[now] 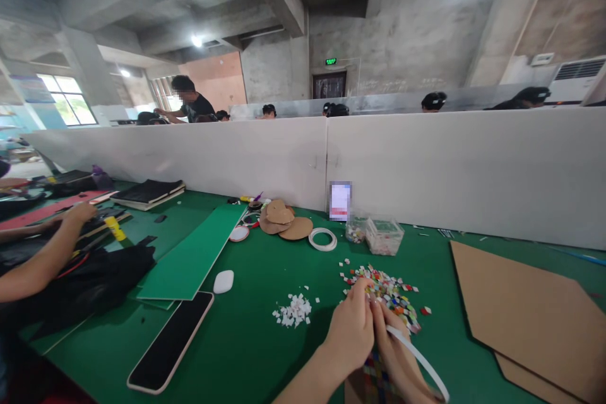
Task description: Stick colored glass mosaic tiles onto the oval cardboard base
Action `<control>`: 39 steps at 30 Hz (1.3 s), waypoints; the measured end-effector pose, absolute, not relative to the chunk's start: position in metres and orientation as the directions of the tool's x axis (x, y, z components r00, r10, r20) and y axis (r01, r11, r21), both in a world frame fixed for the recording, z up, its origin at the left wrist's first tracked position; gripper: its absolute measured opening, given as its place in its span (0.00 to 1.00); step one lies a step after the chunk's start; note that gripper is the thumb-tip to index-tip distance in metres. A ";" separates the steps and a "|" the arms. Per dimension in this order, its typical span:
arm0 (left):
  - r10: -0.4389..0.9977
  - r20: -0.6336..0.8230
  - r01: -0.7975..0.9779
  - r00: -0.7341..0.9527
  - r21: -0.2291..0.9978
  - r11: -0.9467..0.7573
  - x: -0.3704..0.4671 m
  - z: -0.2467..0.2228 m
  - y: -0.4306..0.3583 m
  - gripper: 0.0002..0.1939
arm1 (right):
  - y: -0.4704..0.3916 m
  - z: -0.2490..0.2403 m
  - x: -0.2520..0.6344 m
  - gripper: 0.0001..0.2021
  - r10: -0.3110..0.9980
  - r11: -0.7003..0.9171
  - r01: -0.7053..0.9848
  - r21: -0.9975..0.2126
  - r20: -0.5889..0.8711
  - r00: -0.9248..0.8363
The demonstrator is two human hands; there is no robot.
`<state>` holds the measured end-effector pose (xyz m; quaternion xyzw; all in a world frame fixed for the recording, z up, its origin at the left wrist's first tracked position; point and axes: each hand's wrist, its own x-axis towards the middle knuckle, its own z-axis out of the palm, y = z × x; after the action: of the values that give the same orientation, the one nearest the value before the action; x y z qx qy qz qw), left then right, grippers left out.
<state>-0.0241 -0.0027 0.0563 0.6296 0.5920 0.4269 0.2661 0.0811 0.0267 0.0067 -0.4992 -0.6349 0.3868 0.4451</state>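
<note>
My left hand [353,322] and my right hand [391,338] meet close together over the pile of small coloured tiles [392,290], fingertips pinched. A narrow white strip [421,356] comes out of my right hand and curves down to the right past the wrist. What sits between the left fingertips is hidden or too small to name. Below my hands lies a brown board [353,389] with a coloured checkered pattern [374,375], partly covered by my wrists. To the left is a heap of white bits [293,311].
A clear plastic box [384,238], a white tape roll [322,239] and cardboard discs [296,228] stand behind. Cardboard sheets [525,309] lie right; a phone [173,341] and green board [199,259] left. A co-worker's arm [52,249] is at far left. A white partition [449,170] borders the table.
</note>
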 end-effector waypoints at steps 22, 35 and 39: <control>0.993 0.088 0.182 -0.084 0.981 -0.071 -0.020 0.047 0.003 0.13 | 0.024 0.013 0.080 0.23 0.917 0.388 0.424 -0.818 0.297 -0.266; 0.996 0.040 0.125 -0.076 0.992 -0.030 -0.024 0.046 0.006 0.12 | 0.028 0.017 0.083 0.23 0.892 0.423 0.422 -0.802 0.284 -0.353; 0.994 0.045 0.055 -0.102 0.998 -0.039 -0.019 0.046 0.005 0.13 | 0.026 0.016 0.082 0.22 0.913 0.391 0.429 -0.815 0.284 -0.293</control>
<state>-0.0194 0.0047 0.0462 0.4969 0.5278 0.5222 0.4493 0.0816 0.0255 0.0164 -0.4533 -0.7399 0.3149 0.3846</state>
